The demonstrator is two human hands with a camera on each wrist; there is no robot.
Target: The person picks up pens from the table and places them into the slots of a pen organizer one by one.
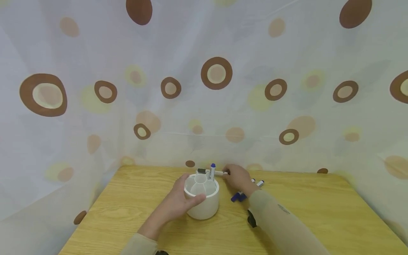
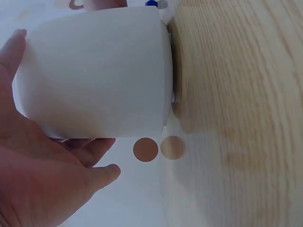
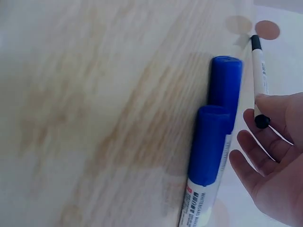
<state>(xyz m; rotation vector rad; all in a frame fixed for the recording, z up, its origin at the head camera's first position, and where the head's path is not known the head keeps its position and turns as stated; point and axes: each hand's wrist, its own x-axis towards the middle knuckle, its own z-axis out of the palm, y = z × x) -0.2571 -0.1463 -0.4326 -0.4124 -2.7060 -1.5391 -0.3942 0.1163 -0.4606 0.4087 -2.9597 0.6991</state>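
The left hand [image 1: 179, 202] curls around the side of a white pen holder [image 1: 204, 198], fingers and thumb wrapped on its wall. The right hand [image 1: 238, 179] reaches behind the holder, fingers pinching a thin white pen [image 3: 259, 85] by its end. Both work on a wooden desk [image 1: 318, 209] before a spotted curtain [image 1: 216, 74]. One blue-capped marker [image 1: 212, 170] stands in the holder; two blue-capped markers [image 3: 213, 137] lie beside the right hand.
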